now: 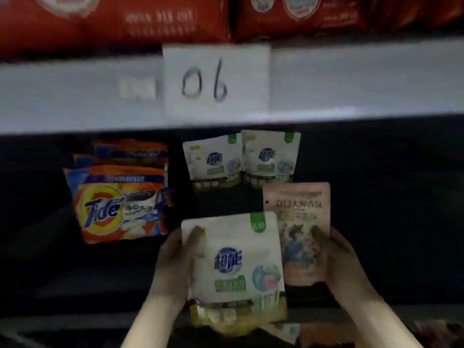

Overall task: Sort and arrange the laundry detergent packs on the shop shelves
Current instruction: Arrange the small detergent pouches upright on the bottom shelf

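My left hand (177, 259) grips the left edge of a white and green detergent pack (236, 267), held upright in front of the dark lower shelf. My right hand (344, 262) grips the right side of a pink detergent pack (298, 222), which stands just behind and to the right of the white one. Two matching white and green packs (241, 159) stand side by side deeper in the shelf. To their left leans a stack of orange Tide packs (118, 194).
A white shelf edge (351, 81) crosses above, carrying a paper label reading 06 (216, 80). Red packages (125, 18) fill the shelf above it. The shelf space to the right of the pink pack is dark. More packs show blurred at the bottom edge (288, 331).
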